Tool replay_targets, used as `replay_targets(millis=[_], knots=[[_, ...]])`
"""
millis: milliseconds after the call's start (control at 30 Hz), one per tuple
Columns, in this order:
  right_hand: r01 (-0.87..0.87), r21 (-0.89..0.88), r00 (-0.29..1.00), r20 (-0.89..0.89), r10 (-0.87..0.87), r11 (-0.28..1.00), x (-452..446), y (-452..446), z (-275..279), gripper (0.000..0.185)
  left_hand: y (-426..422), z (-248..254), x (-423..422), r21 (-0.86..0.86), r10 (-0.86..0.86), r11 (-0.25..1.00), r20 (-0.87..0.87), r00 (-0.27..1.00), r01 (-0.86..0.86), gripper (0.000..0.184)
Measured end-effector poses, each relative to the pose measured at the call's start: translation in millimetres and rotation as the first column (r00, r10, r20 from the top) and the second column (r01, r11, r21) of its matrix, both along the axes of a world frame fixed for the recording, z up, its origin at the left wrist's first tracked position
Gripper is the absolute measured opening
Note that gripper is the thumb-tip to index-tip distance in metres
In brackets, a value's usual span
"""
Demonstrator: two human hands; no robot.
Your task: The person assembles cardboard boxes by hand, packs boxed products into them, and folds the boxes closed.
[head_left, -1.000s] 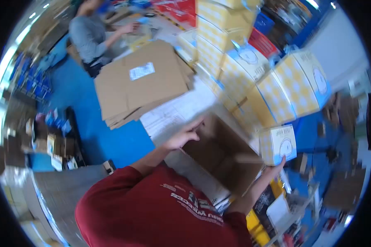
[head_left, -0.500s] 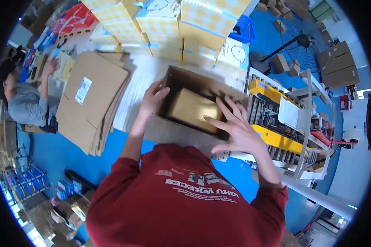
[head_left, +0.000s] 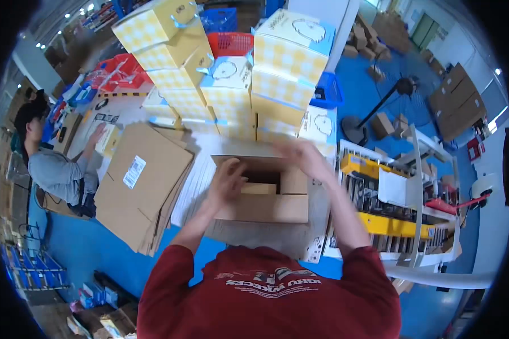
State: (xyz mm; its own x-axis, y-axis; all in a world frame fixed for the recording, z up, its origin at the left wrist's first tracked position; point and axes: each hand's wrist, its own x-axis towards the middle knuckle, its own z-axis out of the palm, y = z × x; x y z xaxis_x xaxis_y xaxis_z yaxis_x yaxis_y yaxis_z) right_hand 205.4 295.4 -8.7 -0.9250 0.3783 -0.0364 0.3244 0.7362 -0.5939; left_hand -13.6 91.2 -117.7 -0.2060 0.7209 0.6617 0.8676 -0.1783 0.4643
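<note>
An open brown carton [head_left: 266, 210] stands on the table in front of me. Inside it lies a smaller tan box [head_left: 259, 188], partly covered by my left hand. My left hand [head_left: 227, 182] is at the carton's left side, its fingers loosely bent and apart, with nothing seen in them. Over the far right edge hovers my right hand [head_left: 304, 159], smeared by motion, so its fingers cannot be made out. Whether either hand touches the cardboard is unclear.
Flat cartons [head_left: 131, 195] are stacked left of the open one. Yellow-checked gift boxes [head_left: 291, 53] stand piled behind it. A roller conveyor [head_left: 398, 226] with yellow rails runs at the right. Another person [head_left: 59, 164] works at the far left.
My right hand has moved from over the inner box to the carton's far right edge. The carton now sits squarer to me, and the view has tilted up.
</note>
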Motion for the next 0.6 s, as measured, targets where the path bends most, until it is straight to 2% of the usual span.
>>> replay_targets(millis=[33,67,133,167,233,267,300,333,367,400,433,467,500,533,567,600], knots=[[0.148,0.198,0.975,-0.196,-0.109,0.969,-4,-24,-18,0.080,2,5,8,0.052,0.060,0.997,-0.021,0.998,-0.059,0.048],[0.158,0.309,0.979,-0.172,-0.108,0.938,4,-53,-40,0.086,4,10,16,0.105,0.123,0.987,-0.037,0.992,-0.119,0.049],[0.004,0.383,0.996,0.082,-0.039,0.924,34,-108,-84,0.100,-17,41,28,0.159,0.291,0.952,-0.199,0.936,-0.262,0.038],[-0.035,0.389,0.991,0.130,-0.017,0.921,47,-117,-97,0.107,-24,32,32,0.182,0.292,0.949,-0.206,0.934,-0.257,0.038],[-0.060,0.391,0.995,0.093,0.025,0.919,51,-96,-100,0.102,-39,1,29,-0.263,0.178,0.948,-0.026,0.984,-0.179,0.032],[-0.080,0.626,0.997,0.054,0.059,0.776,64,-78,-131,0.093,-31,-15,25,-0.300,0.113,0.947,-0.012,0.994,-0.111,0.032],[-0.044,0.821,0.997,0.004,0.073,0.569,76,-59,-162,0.084,-7,-31,18,-0.447,0.198,0.894,0.302,0.933,-0.045,0.031],[0.014,0.471,0.995,-0.095,0.034,0.882,82,-42,-89,0.068,27,-43,29,-0.424,0.189,0.906,0.378,0.906,-0.012,0.029],[-0.057,0.527,0.998,0.041,0.041,0.848,99,-12,-85,0.058,61,-56,42,-0.397,0.179,0.918,0.451,0.874,0.018,0.028],[0.132,0.279,0.985,-0.142,-0.095,0.951,112,32,-140,0.068,103,-64,62,-0.151,0.071,0.988,0.328,0.942,-0.022,0.027],[0.255,0.369,0.966,-0.057,-0.252,0.894,136,41,-117,0.072,145,-73,88,-0.115,-0.021,0.990,0.469,0.883,0.085,0.026],[0.344,0.480,0.918,0.007,-0.396,0.807,159,49,-89,0.077,186,-78,124,-0.087,-0.083,0.986,0.496,0.864,0.145,0.027],[0.407,0.484,0.882,0.013,-0.471,0.774,181,55,-95,0.080,225,-97,155,0.158,-0.207,0.973,0.257,0.944,0.170,0.029],[0.454,0.488,0.846,0.027,-0.532,0.746,199,53,-102,0.084,228,-48,184,-0.032,-0.174,0.980,0.323,0.930,0.194,0.031],[0.478,0.517,0.823,0.019,-0.568,0.710,207,41,-100,0.084,240,-47,186,-0.035,-0.304,0.942,0.331,0.893,0.333,0.031],[0.493,0.537,0.809,0.006,-0.588,0.684,207,24,-98,0.085,254,-76,186,0.008,-0.473,0.870,0.299,0.829,0.493,0.034]])
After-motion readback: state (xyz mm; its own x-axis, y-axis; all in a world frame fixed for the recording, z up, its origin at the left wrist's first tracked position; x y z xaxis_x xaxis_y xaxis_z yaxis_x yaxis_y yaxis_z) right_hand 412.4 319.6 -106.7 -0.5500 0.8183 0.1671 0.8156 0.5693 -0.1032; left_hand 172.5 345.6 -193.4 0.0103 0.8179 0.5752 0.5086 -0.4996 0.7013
